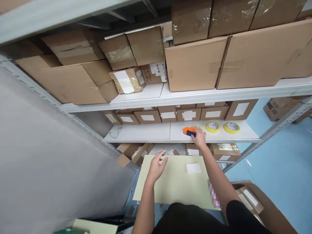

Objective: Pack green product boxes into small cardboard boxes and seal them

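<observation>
1. Far left: eyeglasses (116,132) lying on the white shelf (143,131). Below and slightly right of them, an open carton (123,160), flaps spread.

2. My left hand (155,168) hangs over the left part of the pale counter (170,190). Its fingers are half open and loosely curved, thumb apart, nothing in them.

3. Orange-and-navy tool (187,129): on the middle shelf, near the front edge, orange body to the left and behind, navy part toward me. Looks like moulded plastic; I judge it light and stiff, fairly tough, a little slick if pinched by a smooth face. A thin pale bit shows at its left end, too small to make out; I'd treat that end as possibly sharp.

4. Best hold, I reckon: the navy part at the right end, thumb on the near side, the rest over the back.

5. My right hand (200,139) reaches in there. Fingers closed on the tool's right end, thumb nearest me; how firmly, I cannot tell. Below, a white card (193,168) lies flat on the counter.

6. Yellow tape: one roll partly hidden behind the hand, then a middle roll (212,131) and a right-hand roll (231,132), both flat, apart from each other.
</observation>
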`<state>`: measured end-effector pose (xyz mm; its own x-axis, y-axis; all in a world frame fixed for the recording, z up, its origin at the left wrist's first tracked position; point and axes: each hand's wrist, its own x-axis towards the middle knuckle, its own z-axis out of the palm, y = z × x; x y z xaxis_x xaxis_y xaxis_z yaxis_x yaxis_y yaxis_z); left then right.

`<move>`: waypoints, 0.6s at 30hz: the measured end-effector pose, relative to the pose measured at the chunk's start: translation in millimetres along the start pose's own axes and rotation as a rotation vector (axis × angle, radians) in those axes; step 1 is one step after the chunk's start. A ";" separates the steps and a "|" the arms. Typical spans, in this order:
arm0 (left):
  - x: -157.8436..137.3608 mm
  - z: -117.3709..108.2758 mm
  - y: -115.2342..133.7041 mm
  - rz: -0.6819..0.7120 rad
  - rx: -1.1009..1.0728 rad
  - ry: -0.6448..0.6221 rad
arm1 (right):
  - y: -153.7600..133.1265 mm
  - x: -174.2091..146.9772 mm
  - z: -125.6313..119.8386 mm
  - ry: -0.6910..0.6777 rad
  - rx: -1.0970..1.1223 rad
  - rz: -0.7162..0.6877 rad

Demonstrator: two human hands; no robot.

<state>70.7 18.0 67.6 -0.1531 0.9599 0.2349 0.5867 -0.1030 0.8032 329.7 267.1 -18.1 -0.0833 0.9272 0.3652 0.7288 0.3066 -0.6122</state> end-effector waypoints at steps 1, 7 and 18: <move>-2.2 -1.6 1.8 0.012 0.024 0.012 | -5.1 -6.5 -4.8 0.046 0.068 -0.041; -22.0 -20.9 -14.0 0.039 0.265 0.131 | -43.8 -63.1 -0.4 0.057 0.403 -0.188; -140.8 -44.5 -75.7 -0.271 0.462 0.180 | -89.1 -161.9 103.8 -0.549 0.590 -0.204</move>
<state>12.4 -120.9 -1.9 -0.4560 0.8724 0.1759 0.7887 0.3045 0.5341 207.7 112.0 -95.4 -0.6065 0.7673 0.2083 0.2004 0.4010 -0.8939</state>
